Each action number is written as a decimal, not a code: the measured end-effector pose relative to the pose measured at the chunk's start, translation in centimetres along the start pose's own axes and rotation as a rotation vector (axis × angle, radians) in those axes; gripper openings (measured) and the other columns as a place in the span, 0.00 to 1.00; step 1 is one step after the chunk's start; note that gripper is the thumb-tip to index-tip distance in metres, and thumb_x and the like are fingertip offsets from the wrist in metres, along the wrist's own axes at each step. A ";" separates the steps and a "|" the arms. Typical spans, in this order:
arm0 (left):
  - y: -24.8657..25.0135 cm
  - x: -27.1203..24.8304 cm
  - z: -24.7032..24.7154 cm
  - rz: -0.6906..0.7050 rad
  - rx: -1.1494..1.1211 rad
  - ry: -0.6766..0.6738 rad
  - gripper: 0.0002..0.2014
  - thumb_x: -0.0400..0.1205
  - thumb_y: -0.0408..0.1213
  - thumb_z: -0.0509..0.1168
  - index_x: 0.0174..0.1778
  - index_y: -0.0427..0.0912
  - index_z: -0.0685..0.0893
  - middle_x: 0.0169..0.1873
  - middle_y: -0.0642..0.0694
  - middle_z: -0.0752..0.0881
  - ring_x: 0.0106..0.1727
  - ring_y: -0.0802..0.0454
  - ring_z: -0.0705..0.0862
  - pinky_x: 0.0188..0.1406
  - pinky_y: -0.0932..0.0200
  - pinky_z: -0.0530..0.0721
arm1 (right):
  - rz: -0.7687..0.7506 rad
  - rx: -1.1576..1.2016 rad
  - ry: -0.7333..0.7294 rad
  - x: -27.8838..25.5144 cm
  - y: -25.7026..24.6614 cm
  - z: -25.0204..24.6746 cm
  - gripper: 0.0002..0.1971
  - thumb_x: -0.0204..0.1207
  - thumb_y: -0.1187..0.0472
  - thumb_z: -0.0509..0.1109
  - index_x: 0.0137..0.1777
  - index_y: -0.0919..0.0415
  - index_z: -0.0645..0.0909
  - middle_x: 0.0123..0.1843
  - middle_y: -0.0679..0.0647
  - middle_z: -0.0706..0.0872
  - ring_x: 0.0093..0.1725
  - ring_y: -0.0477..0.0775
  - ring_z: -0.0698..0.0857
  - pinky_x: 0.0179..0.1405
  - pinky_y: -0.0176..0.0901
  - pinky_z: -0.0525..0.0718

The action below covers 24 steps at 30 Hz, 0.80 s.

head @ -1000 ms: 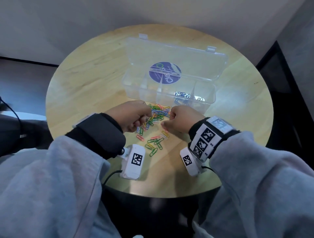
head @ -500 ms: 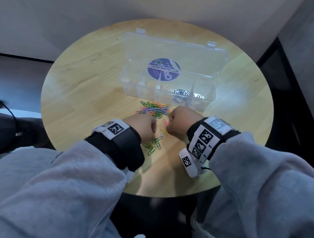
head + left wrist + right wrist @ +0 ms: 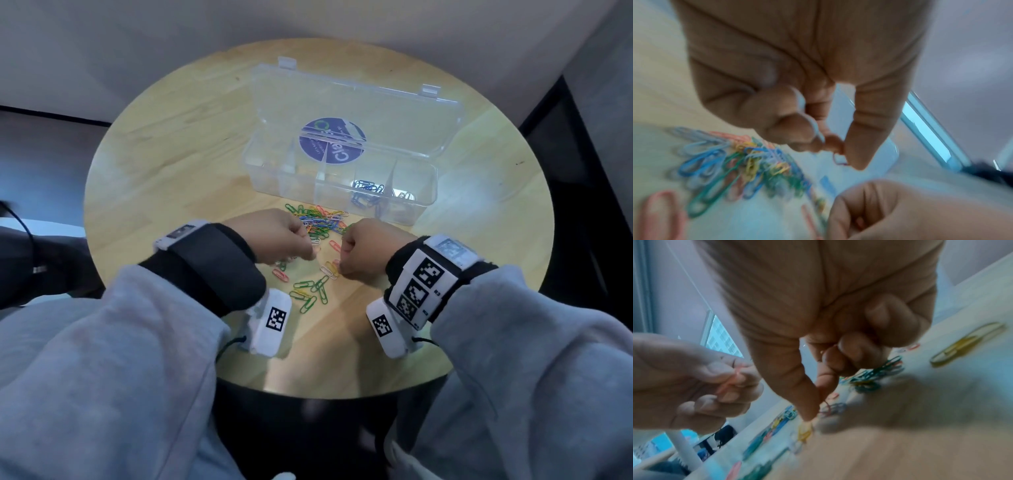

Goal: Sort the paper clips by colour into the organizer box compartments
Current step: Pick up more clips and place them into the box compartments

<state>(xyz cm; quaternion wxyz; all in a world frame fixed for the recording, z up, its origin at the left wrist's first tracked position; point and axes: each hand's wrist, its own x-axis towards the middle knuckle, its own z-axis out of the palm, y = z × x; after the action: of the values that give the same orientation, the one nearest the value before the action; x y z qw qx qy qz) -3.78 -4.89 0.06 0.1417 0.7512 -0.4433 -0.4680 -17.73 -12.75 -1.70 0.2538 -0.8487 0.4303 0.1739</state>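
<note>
Left wrist: left hand [image 3: 797, 78] pinches pink clip [image 3: 839, 160] — light, springy wire; pinch flat loop. Right hand [image 3: 368, 250] grip contents unclear.

Round wooden table in a pale-walled corner

The light-wood table [image 3: 164, 178] stands close to a plain off-white wall [image 3: 171, 41], with a grey wall [image 3: 606, 61] meeting it on the right. A dark panel [image 3: 575, 192] runs down beside the table there. In the wrist views a bright window [image 3: 925, 128] shows, blurred.
</note>
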 end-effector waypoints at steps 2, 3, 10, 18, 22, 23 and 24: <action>0.1 -0.3 -0.9 -0.014 -0.175 0.027 0.12 0.77 0.29 0.69 0.29 0.43 0.76 0.24 0.47 0.80 0.26 0.55 0.73 0.23 0.67 0.70 | -0.001 0.122 0.019 -0.1 0.2 -0.4 0.05 0.71 0.61 0.71 0.35 0.58 0.79 0.33 0.53 0.81 0.34 0.52 0.78 0.29 0.36 0.74; 0.1 -0.4 -1.3 -0.015 -0.277 0.038 0.13 0.77 0.26 0.67 0.28 0.42 0.75 0.20 0.49 0.79 0.24 0.56 0.73 0.20 0.69 0.68 | -0.006 0.187 0.026 -0.1 0.3 -0.7 0.08 0.71 0.61 0.72 0.33 0.57 0.77 0.30 0.52 0.79 0.30 0.50 0.77 0.27 0.35 0.72; -0.2 -0.7 -2.5 0.023 -0.709 0.087 0.14 0.79 0.21 0.56 0.31 0.41 0.76 0.23 0.47 0.75 0.19 0.59 0.70 0.15 0.72 0.65 | -0.021 1.071 -0.085 0.2 1.3 -1.5 0.11 0.76 0.77 0.63 0.36 0.63 0.73 0.18 0.53 0.78 0.16 0.45 0.75 0.16 0.33 0.75; -0.4 -0.6 -2.7 -0.045 -0.819 0.014 0.17 0.80 0.27 0.49 0.33 0.37 0.83 0.24 0.48 0.73 0.21 0.59 0.71 0.14 0.72 0.71 | 0.024 1.217 -0.197 0.3 1.1 -1.4 0.14 0.79 0.74 0.51 0.39 0.66 0.78 0.32 0.56 0.69 0.20 0.45 0.75 0.18 0.30 0.72; -0.3 -0.5 -2.6 -0.047 -0.858 -0.014 0.17 0.81 0.32 0.52 0.33 0.37 0.83 0.21 0.48 0.77 0.18 0.58 0.75 0.17 0.72 0.77 | 0.086 1.278 -0.161 0.5 0.9 -1.3 0.13 0.81 0.71 0.53 0.37 0.66 0.75 0.32 0.57 0.70 0.19 0.46 0.79 0.18 0.31 0.78; -0.3 -0.4 -2.6 -0.050 -0.845 -0.008 0.16 0.81 0.33 0.53 0.33 0.37 0.83 0.20 0.49 0.77 0.18 0.58 0.75 0.17 0.73 0.77 | 0.102 1.268 -0.155 0.6 0.8 -1.3 0.12 0.81 0.70 0.54 0.37 0.66 0.74 0.31 0.57 0.70 0.21 0.48 0.80 0.18 0.32 0.78; -0.1 -0.4 -2.5 -0.062 -0.802 0.008 0.15 0.81 0.34 0.55 0.33 0.37 0.83 0.20 0.49 0.77 0.17 0.59 0.74 0.16 0.73 0.75 | 0.105 1.237 -0.152 0.6 0.7 -1.3 0.11 0.81 0.70 0.56 0.37 0.65 0.73 0.31 0.57 0.70 0.24 0.51 0.78 0.18 0.33 0.77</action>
<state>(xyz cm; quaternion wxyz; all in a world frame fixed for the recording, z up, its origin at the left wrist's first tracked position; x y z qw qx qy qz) -1.70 -5.02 1.47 0.4112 0.6513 -0.2021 -0.6049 -17.86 -14.21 -1.14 0.7192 -0.5075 0.4732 -0.0353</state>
